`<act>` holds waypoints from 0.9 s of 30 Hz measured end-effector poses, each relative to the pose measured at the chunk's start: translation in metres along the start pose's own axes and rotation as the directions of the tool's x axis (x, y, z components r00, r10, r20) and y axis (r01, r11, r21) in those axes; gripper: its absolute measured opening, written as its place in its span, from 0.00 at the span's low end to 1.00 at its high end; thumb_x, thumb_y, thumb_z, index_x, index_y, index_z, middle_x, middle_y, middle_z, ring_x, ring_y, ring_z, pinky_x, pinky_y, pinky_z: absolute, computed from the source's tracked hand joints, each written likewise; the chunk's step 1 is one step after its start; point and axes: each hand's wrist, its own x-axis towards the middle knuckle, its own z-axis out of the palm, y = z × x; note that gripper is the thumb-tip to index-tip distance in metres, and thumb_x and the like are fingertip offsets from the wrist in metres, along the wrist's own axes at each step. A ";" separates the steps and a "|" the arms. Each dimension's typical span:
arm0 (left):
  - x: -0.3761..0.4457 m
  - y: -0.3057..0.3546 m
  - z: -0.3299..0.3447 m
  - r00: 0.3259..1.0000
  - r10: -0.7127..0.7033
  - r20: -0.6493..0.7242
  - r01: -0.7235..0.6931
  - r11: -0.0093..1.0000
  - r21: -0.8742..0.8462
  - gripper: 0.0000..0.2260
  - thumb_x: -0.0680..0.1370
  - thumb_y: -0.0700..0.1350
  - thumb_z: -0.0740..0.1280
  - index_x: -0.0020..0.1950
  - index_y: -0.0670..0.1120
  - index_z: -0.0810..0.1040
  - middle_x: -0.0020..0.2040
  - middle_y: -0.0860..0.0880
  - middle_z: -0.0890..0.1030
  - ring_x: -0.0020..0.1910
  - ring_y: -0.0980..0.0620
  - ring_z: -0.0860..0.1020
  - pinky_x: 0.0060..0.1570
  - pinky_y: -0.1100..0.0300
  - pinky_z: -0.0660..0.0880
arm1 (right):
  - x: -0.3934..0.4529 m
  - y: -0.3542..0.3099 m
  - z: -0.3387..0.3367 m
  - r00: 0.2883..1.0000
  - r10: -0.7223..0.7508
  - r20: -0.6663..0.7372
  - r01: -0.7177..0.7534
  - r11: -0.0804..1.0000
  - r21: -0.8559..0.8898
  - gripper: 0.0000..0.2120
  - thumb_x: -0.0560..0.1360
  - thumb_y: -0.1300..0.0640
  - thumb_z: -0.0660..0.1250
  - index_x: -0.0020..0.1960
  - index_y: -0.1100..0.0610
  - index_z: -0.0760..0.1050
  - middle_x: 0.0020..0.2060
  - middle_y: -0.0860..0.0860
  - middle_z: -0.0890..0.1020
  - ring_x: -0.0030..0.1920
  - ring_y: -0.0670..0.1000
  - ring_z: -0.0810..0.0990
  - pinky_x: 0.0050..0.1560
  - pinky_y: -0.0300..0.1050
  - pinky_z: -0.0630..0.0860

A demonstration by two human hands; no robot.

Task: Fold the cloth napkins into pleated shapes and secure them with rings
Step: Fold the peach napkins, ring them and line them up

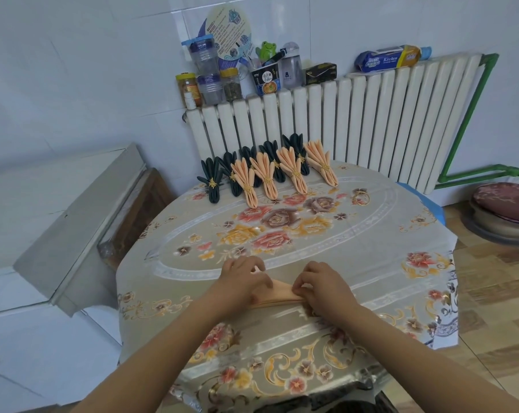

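Peach napkin (277, 295) lying crosswise near the floral tablecloth's (356, 263) near edge, long axis running left to right. Left hand (244, 278) pressing its left end, fingers curled over it; right hand (320, 286) pinching the pleats at the right end. 1 loose gold ring (361, 197) far beyond, nearer the right hand.

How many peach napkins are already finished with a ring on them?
4, in a row at the table's far edge before the dark ones. A fifth, unringed, is under both hands.
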 end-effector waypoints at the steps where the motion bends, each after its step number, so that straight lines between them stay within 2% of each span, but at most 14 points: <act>1: -0.001 0.001 0.002 0.998 0.058 0.003 -0.058 0.997 0.041 0.18 0.78 0.41 0.63 0.65 0.57 0.73 0.68 0.53 0.65 0.70 0.51 0.59 0.67 0.56 0.45 | -0.001 0.003 0.003 0.993 -0.091 -0.071 0.086 0.994 -0.073 0.03 0.66 0.57 0.73 0.37 0.50 0.83 0.37 0.46 0.76 0.42 0.49 0.71 0.41 0.42 0.70; 4: -0.003 0.003 0.005 0.991 0.133 0.021 -0.133 0.990 0.040 0.16 0.79 0.41 0.59 0.66 0.51 0.73 0.67 0.52 0.70 0.67 0.51 0.65 0.68 0.58 0.55 | -0.008 0.004 0.005 0.941 -0.322 -0.101 0.284 0.917 -0.281 0.04 0.62 0.52 0.69 0.33 0.50 0.82 0.32 0.45 0.76 0.39 0.48 0.65 0.39 0.40 0.60; 7: -0.005 0.010 0.005 0.995 0.100 0.014 -0.100 0.995 -0.018 0.14 0.78 0.45 0.59 0.64 0.47 0.74 0.64 0.50 0.72 0.61 0.50 0.70 0.62 0.56 0.67 | -0.015 0.009 0.005 0.917 -0.387 -0.097 0.335 0.878 -0.341 0.13 0.64 0.45 0.62 0.37 0.49 0.83 0.32 0.45 0.77 0.39 0.49 0.68 0.40 0.42 0.61; 11: -0.004 0.015 0.004 0.995 0.089 0.034 -0.090 0.995 0.040 0.14 0.77 0.51 0.61 0.60 0.47 0.73 0.58 0.50 0.73 0.55 0.49 0.72 0.53 0.55 0.70 | -0.011 0.013 0.004 0.888 -0.446 -0.108 0.386 0.853 -0.351 0.07 0.65 0.51 0.67 0.39 0.50 0.83 0.30 0.46 0.77 0.33 0.50 0.76 0.40 0.41 0.62; 13: 0.000 0.016 0.002 0.995 0.087 0.046 -0.090 0.994 0.061 0.15 0.77 0.54 0.62 0.59 0.48 0.72 0.57 0.50 0.74 0.53 0.49 0.72 0.51 0.56 0.70 | -0.011 0.013 0.005 0.873 -0.476 -0.102 0.412 0.834 -0.367 0.08 0.67 0.53 0.65 0.38 0.51 0.83 0.29 0.47 0.77 0.32 0.50 0.76 0.40 0.41 0.63; 17: 0.008 0.020 -0.006 0.993 0.089 0.082 -0.099 0.987 0.127 0.16 0.76 0.55 0.64 0.60 0.48 0.71 0.56 0.49 0.74 0.53 0.48 0.73 0.50 0.54 0.70 | -0.006 0.009 0.005 0.923 -0.377 -0.082 0.315 0.860 -0.402 0.12 0.69 0.52 0.59 0.34 0.53 0.79 0.28 0.48 0.77 0.30 0.51 0.75 0.39 0.42 0.64; 21: 0.018 0.025 -0.013 0.995 0.090 0.044 -0.098 0.968 0.230 0.12 0.79 0.45 0.57 0.61 0.45 0.71 0.58 0.45 0.76 0.56 0.45 0.74 0.51 0.53 0.70 | 0.000 0.004 0.004 0.972 -0.232 -0.035 0.199 0.895 -0.398 0.15 0.69 0.50 0.56 0.32 0.52 0.78 0.27 0.47 0.76 0.28 0.49 0.75 0.34 0.41 0.70; 23: 0.022 0.027 -0.008 0.995 0.093 0.036 -0.099 0.956 0.276 0.12 0.81 0.41 0.54 0.62 0.42 0.70 0.59 0.43 0.75 0.58 0.44 0.73 0.54 0.53 0.68 | -0.002 0.005 0.005 0.974 -0.221 -0.048 0.181 0.891 -0.416 0.15 0.70 0.50 0.55 0.32 0.52 0.77 0.27 0.48 0.76 0.28 0.49 0.74 0.35 0.41 0.67; 27: 0.025 0.021 0.005 0.996 0.088 0.020 -0.090 0.956 0.278 0.14 0.82 0.42 0.49 0.64 0.42 0.67 0.62 0.42 0.71 0.60 0.44 0.69 0.61 0.53 0.61 | -0.014 0.010 0.012 0.971 -0.228 -0.072 0.179 0.893 -0.412 0.15 0.70 0.47 0.57 0.41 0.52 0.81 0.31 0.48 0.77 0.31 0.50 0.75 0.37 0.42 0.65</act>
